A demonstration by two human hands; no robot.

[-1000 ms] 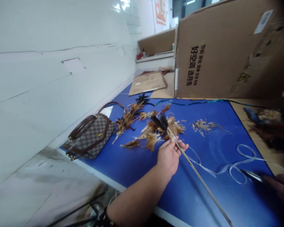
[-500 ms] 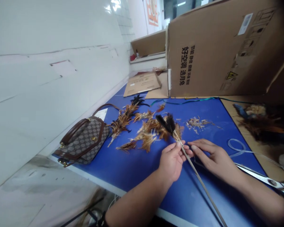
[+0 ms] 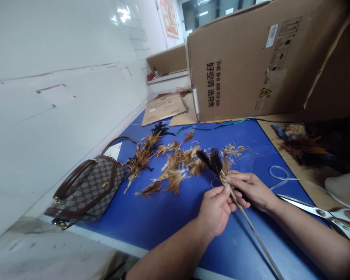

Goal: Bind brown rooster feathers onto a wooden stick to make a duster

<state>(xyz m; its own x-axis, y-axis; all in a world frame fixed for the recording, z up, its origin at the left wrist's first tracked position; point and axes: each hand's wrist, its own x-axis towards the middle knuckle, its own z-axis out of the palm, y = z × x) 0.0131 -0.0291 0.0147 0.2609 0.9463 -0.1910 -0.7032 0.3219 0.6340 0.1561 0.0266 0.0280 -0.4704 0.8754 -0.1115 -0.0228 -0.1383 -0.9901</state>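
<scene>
A thin stick [image 3: 255, 232] slants up from the lower right edge, with black and brown feathers [image 3: 215, 162] bunched at its upper end. My left hand [image 3: 216, 210] is closed round the stick just below the feathers, thumb on top. Beside it, my right hand [image 3: 251, 188] pinches thumb and fingers together at the feather bases; whatever lies between those fingertips is hidden. A fine clear loop of string [image 3: 212, 182] shows left of the feather bases. Behind the hands, loose brown feathers [image 3: 175, 179] lie scattered on the blue tabletop [image 3: 166, 217].
Silver scissors [image 3: 321, 213] lie beyond my right forearm, near a coil of clear strip [image 3: 280, 177]. A patterned handbag [image 3: 90, 190] stands at the left beside a feathered length [image 3: 142, 155]. A large cardboard box [image 3: 239, 77] rises at the back; more feathers [image 3: 303, 144] lie far right.
My right hand has moved left to the feather bases, its fingers now pinched against them. My left hand keeps hold of the stick. The view has shifted slightly to the right.
</scene>
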